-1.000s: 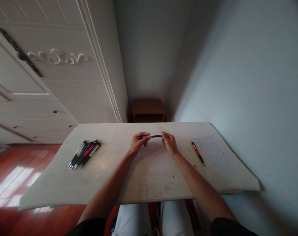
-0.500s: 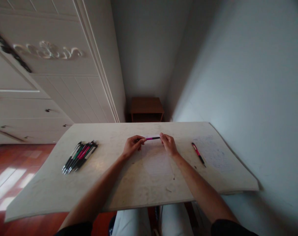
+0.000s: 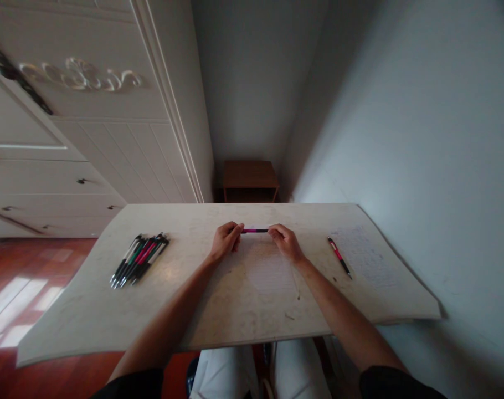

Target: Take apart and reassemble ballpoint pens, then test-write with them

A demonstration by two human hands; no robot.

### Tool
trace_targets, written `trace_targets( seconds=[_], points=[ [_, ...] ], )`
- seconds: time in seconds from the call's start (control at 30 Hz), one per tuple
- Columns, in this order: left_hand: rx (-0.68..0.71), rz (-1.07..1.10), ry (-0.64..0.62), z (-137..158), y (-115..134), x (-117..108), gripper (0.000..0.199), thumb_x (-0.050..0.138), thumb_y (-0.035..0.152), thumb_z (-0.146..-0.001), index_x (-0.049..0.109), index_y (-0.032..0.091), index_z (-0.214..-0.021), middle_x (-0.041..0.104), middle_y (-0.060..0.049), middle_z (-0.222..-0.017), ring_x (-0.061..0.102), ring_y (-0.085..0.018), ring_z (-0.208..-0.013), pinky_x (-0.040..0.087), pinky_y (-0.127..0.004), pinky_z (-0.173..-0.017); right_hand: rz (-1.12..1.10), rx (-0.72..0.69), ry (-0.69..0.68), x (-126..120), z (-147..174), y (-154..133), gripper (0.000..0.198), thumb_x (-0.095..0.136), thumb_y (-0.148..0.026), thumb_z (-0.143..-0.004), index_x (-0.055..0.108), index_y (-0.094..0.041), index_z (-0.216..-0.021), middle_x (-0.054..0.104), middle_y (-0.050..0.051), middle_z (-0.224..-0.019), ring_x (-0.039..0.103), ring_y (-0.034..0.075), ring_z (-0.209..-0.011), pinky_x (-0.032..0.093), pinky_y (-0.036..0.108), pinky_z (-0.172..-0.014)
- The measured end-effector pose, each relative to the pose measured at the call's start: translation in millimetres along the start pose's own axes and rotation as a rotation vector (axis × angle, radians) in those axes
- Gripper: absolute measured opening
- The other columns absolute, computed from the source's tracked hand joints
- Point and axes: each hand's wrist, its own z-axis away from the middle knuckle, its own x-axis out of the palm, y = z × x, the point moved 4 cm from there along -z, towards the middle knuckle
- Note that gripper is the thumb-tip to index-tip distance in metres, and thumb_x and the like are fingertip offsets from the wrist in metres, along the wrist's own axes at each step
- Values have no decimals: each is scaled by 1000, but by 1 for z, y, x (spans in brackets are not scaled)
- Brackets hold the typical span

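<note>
Between my two hands a pink-and-black pen [image 3: 255, 230] is held level above the far part of the table. My left hand [image 3: 227, 239] is closed on its left end, and my right hand [image 3: 286, 241] pinches the right end. Beneath them lies a pale lined sheet of paper [image 3: 271, 274]. A red-and-black pen [image 3: 339, 257] rests to the right of my right hand, beside a paper covered in handwriting [image 3: 366, 257]. Off to the left is a pile of several pens [image 3: 139, 260] in black, white, green and pink, lying slanted side by side.
The white, stained table [image 3: 202, 327] spans the view, its near edge over my lap. Small bits of debris [image 3: 289, 317] lie near the front. A white cabinet [image 3: 111, 133] stands at left, a pale wall [image 3: 435, 166] at right, and a brown wooden stand [image 3: 251, 174] beyond the far edge.
The pen in my hands has turned slightly to lie more level, and my left fingers have shifted along its left end. The whole view has moved a little.
</note>
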Motion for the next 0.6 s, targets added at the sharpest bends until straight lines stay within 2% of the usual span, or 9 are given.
trace_targets(
  seconds=[0.13, 0.27, 0.33, 0.47, 0.6],
  points=[
    [28, -9, 28, -2, 1, -3, 41, 61, 54, -82, 53, 17, -67, 50, 6, -46, 43, -7, -34, 30, -19, -34, -25, -72, 5, -2, -3, -2, 32, 62, -52, -86, 70, -22, -95, 67, 6, -90, 62, 19, -80, 50, 30, -73],
    [39, 2, 32, -3, -1, -3, 40, 62, 54, -81, 55, 17, -69, 51, 5, -49, 45, -7, -37, 31, -19, -35, -66, -53, 32, -5, -5, 2, 39, 68, -53, -80, 67, -22, -103, 65, 7, -97, 62, 18, -79, 51, 30, -71],
    [51, 0, 20, -4, -2, -3, 39, 63, 54, -81, 56, 16, -71, 52, 5, -50, 45, -7, -38, 32, -19, -36, -49, 2, 37, -6, -4, 6, 38, 62, -56, -84, 67, -20, -97, 66, 6, -89, 62, 18, -78, 50, 29, -71],
    [76, -8, 11, -4, -4, -3, 38, 63, 53, -82, 57, 16, -74, 52, 4, -51, 45, -7, -39, 33, -18, -37, -16, 124, 4, -5, -2, 13, 47, 49, -60, -90, 61, -19, -71, 64, 4, -69, 60, 18, -66, 47, 28, -63],
    [65, 4, 20, -5, -3, -3, 39, 64, 54, -80, 58, 16, -74, 53, 4, -52, 45, -7, -39, 33, -19, -37, -12, 102, 8, -5, -2, 11, 46, 52, -61, -88, 63, -19, -72, 66, 4, -71, 61, 18, -67, 48, 28, -64]
  ],
)
